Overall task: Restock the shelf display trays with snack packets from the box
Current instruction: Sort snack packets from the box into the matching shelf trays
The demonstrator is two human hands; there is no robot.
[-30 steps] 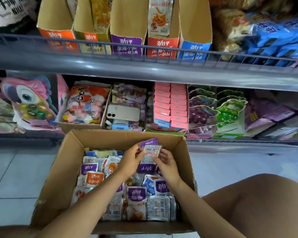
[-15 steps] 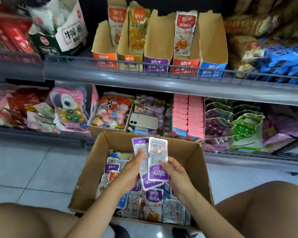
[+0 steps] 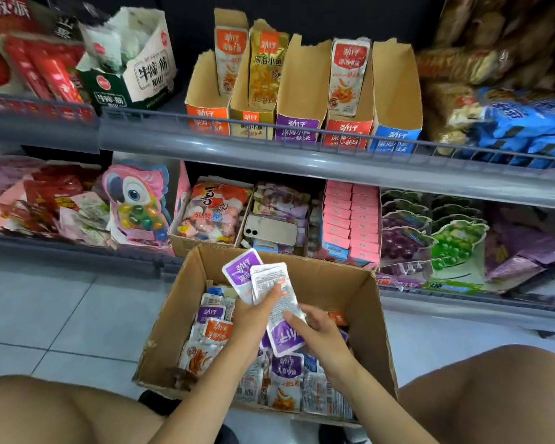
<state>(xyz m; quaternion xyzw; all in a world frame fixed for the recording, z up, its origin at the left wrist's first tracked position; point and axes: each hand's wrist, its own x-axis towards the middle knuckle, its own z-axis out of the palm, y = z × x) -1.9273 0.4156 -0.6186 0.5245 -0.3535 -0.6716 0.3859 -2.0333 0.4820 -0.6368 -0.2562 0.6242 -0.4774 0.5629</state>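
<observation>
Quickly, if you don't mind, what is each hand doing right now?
Left hand: holding two purple snack packets, fanned.
Right hand: pinching the front packet at its lower end.

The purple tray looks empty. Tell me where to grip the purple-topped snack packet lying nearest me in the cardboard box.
Probably pinch the purple-topped snack packet by its near bottom seam, coming down from your side: it lies flat, face up in the brown cardboard box, its far end behind the held packets.
</observation>
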